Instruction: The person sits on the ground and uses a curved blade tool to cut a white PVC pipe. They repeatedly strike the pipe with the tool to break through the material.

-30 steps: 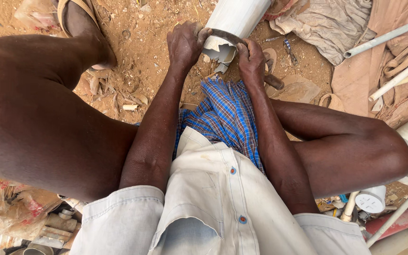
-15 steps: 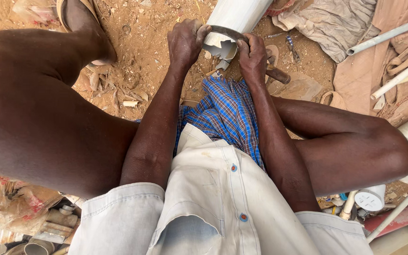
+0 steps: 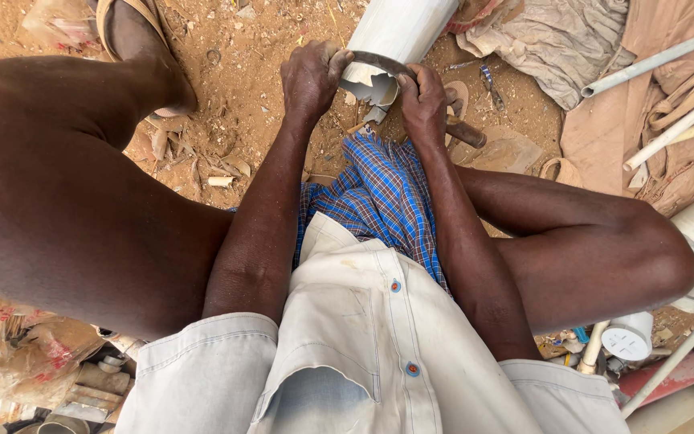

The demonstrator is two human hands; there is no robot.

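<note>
You are sitting in an open-air pipe workshop: bare dirt ground point(image 3: 242, 96) littered with cut scraps point(image 3: 220, 182), white plastic pipes point(image 3: 660, 56) stacked at the side, dusty cloths point(image 3: 556, 40), and pipe fittings point(image 3: 626, 337) near your knee.

Two hands, the left hand point(image 3: 308, 79) and the right hand point(image 3: 422, 103), grip one curved blade point(image 3: 381, 63) at the broken end of one wide white pipe point(image 3: 399, 32). Right of that pipe lie at least four thin pipes point(image 3: 659, 58) across one tan cloth point(image 3: 668, 120). One sandal point(image 3: 126, 16) sits left of the wide pipe. One round white cap point(image 3: 626, 339) lies far below and to the right of it.
</note>
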